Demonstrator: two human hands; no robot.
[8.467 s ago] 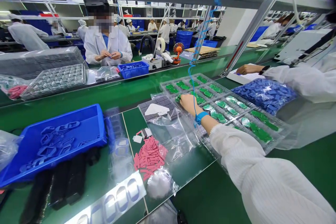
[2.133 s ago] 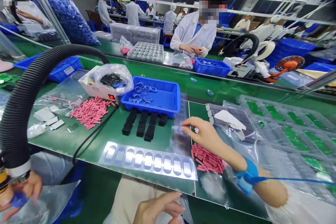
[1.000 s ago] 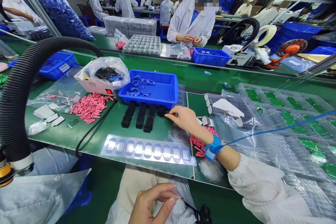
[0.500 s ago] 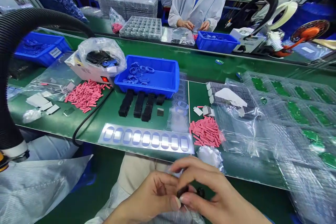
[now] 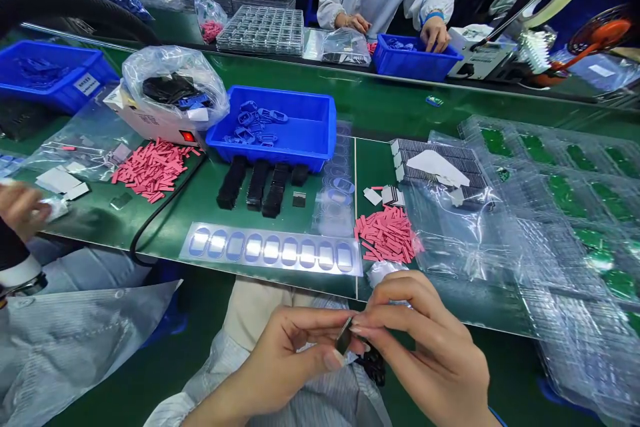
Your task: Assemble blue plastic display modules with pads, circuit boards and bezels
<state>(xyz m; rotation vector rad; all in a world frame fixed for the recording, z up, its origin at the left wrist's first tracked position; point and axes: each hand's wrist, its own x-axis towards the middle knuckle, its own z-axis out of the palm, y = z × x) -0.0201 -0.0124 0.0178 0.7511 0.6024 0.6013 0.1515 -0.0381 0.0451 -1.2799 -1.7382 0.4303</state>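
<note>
Two bare hands over the lap: the left hand (image 5: pixel 283 367) and right hand (image 5: pixel 425 340), curled nearly closed, pinch a small dark rectangular piece (image 5: pixel 343 337) between their fingertips, just off the green surface (image 5: pixel 380 113) and near pink strips (image 5: pixel 387 235)

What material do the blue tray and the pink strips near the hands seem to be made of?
The blue tray looks like moulded plastic, glossy with smooth thin walls. The pink strips look matte, perhaps foam or rubber; the view cannot settle which.

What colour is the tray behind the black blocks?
The tray is blue, best in the head view.
</note>
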